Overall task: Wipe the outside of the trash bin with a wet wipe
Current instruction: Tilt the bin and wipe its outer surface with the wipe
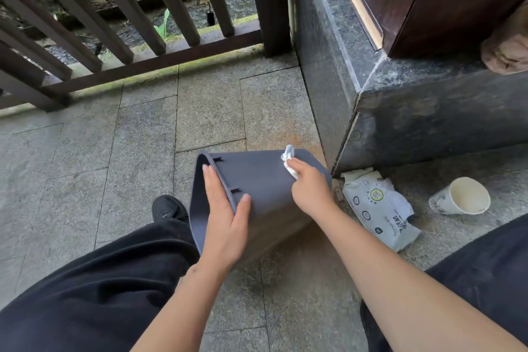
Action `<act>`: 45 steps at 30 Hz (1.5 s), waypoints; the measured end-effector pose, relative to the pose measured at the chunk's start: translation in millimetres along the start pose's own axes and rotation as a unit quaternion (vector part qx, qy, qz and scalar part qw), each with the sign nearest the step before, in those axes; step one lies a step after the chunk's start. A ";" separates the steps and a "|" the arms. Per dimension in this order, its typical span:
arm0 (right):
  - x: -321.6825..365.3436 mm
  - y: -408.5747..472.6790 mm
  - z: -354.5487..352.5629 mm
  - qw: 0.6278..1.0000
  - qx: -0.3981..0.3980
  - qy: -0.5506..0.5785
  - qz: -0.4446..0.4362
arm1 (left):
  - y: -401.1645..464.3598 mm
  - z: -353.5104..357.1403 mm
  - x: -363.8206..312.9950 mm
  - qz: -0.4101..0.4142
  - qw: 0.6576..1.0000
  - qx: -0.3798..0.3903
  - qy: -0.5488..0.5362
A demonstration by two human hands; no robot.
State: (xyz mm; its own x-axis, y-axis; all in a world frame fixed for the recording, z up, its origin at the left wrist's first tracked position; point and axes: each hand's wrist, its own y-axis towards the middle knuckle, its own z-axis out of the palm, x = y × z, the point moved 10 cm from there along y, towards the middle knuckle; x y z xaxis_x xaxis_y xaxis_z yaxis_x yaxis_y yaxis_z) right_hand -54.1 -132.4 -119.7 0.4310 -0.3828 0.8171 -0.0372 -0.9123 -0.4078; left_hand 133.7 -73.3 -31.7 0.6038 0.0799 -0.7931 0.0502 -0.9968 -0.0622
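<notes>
A dark blue-grey trash bin (263, 180) lies tipped on its side on the stone floor, its open mouth facing left. My left hand (225, 208) grips the rim, fingers inside the mouth and thumb on the outer wall. My right hand (310, 186) presses a crumpled white wet wipe (289, 161) against the upper outer wall, near the bin's base end. Part of the wipe sticks out above my fingers.
A white pack of wet wipes (377, 208) lies on the floor right of the bin, and a paper cup (463, 196) lies on its side beyond it. A dark stone step (400, 111) rises at the right. A wooden railing (128, 23) runs behind. My black-trousered legs flank the bin.
</notes>
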 end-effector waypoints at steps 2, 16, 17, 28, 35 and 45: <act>-8.9 -1.6 -12.2 0.995 -0.028 0.081 0.059 | 2.5 1.7 6.3 -0.031 0.999 0.010 -0.043; -5.8 -81.8 -126.4 0.920 -0.082 0.347 0.164 | -8.8 52.7 -25.1 -0.013 0.994 0.097 -0.040; -6.6 -89.8 -126.0 0.918 -0.074 0.349 0.175 | -10.6 52.1 -23.8 -0.019 0.994 0.098 -0.041; -24.6 -101.1 -91.6 0.902 -0.022 0.390 0.187 | -52.2 17.4 4.7 -0.141 0.982 0.061 -0.111; -41.6 -107.5 -56.4 0.886 0.010 0.405 0.226 | -69.3 34.2 -0.1 -0.165 0.974 0.072 -0.136; -75.0 -114.0 -66.3 0.897 -0.025 0.366 0.248 | -52.0 29.2 7.2 -0.168 0.983 0.019 -0.065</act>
State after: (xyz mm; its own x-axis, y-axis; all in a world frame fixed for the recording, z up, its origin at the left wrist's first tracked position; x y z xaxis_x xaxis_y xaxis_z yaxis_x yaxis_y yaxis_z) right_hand -142.0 -9.4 -107.4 -0.3562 -0.7196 0.5961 -0.1099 -0.6012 -0.7915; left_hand 112.2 -21.0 -51.9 0.4502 0.4069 -0.7949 0.1989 -0.9135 -0.3549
